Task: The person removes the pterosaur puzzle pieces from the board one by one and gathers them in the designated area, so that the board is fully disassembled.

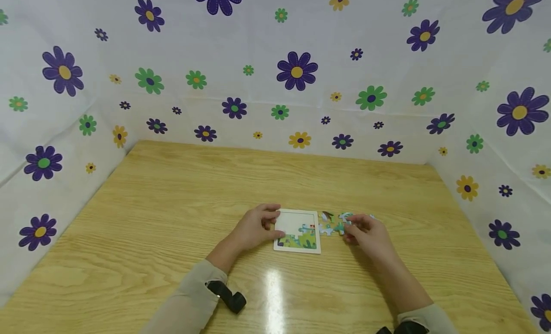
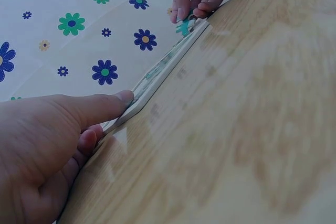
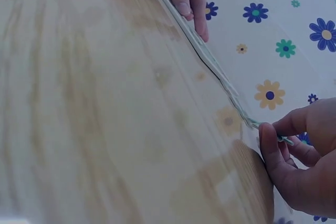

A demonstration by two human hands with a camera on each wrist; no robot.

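Observation:
A square puzzle tray (image 1: pixel 297 250) with a white rim lies on the table, partly filled along its bottom and right side with green and teal pieces. My left hand (image 1: pixel 255 228) grips its left edge, thumb on the rim and fingers at the upper left corner. Just right of the tray, several loose puzzle pieces (image 1: pixel 327 228) lie close together. Over the right end of these pieces, my right hand (image 1: pixel 366 236) pinches a puzzle piece (image 3: pixel 286 140) between thumb and fingers. That piece's picture is mostly hidden by the fingers.
The wooden table (image 1: pixel 172 195) has a glossy top with a light reflection near its front. White cloth (image 1: pixel 258 42) with purple, green and yellow flowers hangs behind and along both sides. Another small piece (image 1: pixel 372 216) shows just beyond the right hand.

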